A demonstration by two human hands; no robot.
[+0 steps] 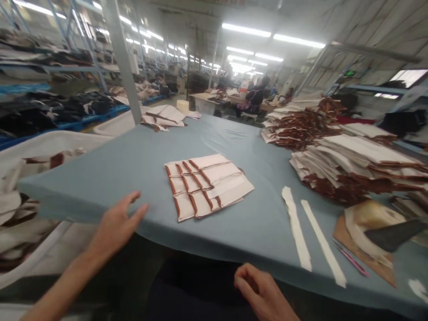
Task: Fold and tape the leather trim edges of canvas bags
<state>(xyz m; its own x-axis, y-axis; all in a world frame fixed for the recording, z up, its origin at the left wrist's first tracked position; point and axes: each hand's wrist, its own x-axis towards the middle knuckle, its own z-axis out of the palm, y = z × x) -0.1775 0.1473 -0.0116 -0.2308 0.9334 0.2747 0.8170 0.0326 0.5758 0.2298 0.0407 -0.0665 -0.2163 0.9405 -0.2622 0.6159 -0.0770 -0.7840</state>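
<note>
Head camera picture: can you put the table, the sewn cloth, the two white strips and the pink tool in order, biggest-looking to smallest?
1. Table
2. Sewn cloth
3. Left white strip and right white strip: the left looks wider, the right longer, so I can't rank them
4. Pink tool

You're in a textile workshop, a large factory hall by the look of it. Your table (127, 156) carries a seamed panel (207, 185) and thick stacks (361, 162) of similar pale, brown-edged cloth. Racks (70, 69) piled with fabric (63, 104) line your left, and a white bin (67, 137) beside you holds more. Tube lights (246, 30) run far back overhead, and a person (256, 98) shows near another table (200, 96) beyond you.
</note>
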